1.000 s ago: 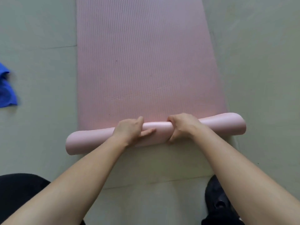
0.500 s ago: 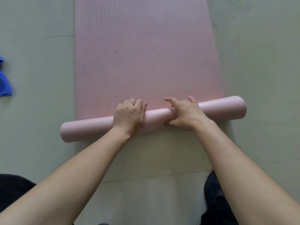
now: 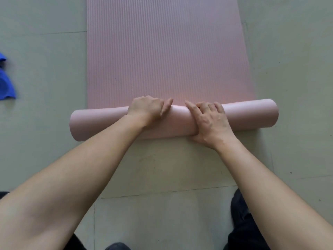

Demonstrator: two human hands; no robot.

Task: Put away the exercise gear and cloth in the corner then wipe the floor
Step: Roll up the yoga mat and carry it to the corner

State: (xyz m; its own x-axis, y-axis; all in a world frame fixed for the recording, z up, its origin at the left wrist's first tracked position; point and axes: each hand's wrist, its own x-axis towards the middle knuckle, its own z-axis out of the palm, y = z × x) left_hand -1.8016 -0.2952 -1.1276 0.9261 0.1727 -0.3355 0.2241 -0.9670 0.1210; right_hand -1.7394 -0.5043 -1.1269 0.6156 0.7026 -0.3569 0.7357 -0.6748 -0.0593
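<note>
Pale grey-green floor tiles [image 3: 162, 168] fill the view, with a grout line crossing near the bottom. Down the middle runs a pink ribbed yoga mat [image 3: 167, 60], lying flat from the far edge of the frame towards the person. Its near end is wound into a roll [image 3: 100, 123] that lies crosswise on the floor. The roll sticks out past the flat part on both the left and the right, and its right end looks thicker than its left.

Both bare hands are on that roll, side by side near its middle and not quite touching. The left hand [image 3: 146, 109] sits on top, its fingers [image 3: 153, 101] bent at the knuckles and hooked over the far side. Its thumb [image 3: 167, 105] lies out to the right along the mat. The right hand [image 3: 210, 123] is draped across the roll. Its fingers are spread and curved over the top, the index finger [image 3: 192, 107] reaching up to the left. Its thumb is tucked against the near side, down where the roll meets the floor. Both forearms stretch in from the near corners.

Far over on the left, well apart from the mat, a crumpled blue cloth [image 3: 6, 85] lies on the floor, cut off by the frame edge. Dark clothing [image 3: 246, 222] shows near the right forearm, a leg or a shoe, hard to tell which.
</note>
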